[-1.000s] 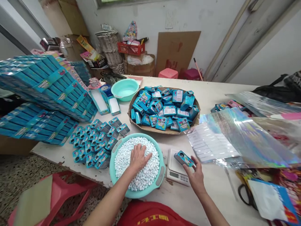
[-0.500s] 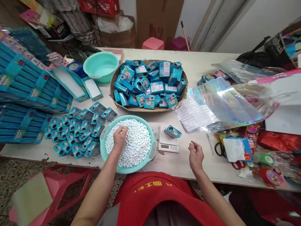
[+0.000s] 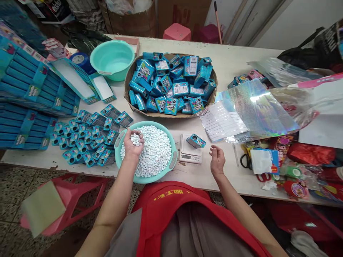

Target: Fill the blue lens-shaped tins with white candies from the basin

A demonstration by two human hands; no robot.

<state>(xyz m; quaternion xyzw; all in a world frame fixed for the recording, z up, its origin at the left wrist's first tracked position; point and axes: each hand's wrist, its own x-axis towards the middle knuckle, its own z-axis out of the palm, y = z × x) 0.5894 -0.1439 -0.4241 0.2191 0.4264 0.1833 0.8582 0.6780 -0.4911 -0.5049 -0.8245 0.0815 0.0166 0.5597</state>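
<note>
My left hand [image 3: 133, 145] is turned palm up over a turquoise basin [image 3: 174, 157], cupped around several small white candies. More of these white candies [image 3: 154, 151] fill the basin. To its right stands a white kitchen scale [image 3: 190, 157] with a small blue candy box [image 3: 196, 141] lying on its plate; the box has a round hole in one end. My right hand [image 3: 217, 159] hovers just right of the scale, fingers loosely bent and apart, with nothing in it. Left of the basin, a group of blue boxes [image 3: 92, 134] stands with round holes facing up.
Behind the basin, a cardboard tray [image 3: 160, 115] is heaped with blue boxes. An empty turquoise basin [image 3: 112, 59] sits at the back left, near stacked display cartons [image 3: 29, 82]. Shiny plastic sleeves [image 3: 257, 107], scissors [image 3: 245, 161] and bagged goods cover the right side. A pink stool [image 3: 66, 207] stands below left.
My left hand has turned from palm down in the candies to palm up, now lifting a handful. My right hand has moved slightly closer to the scale. The camera view has tilted down.
</note>
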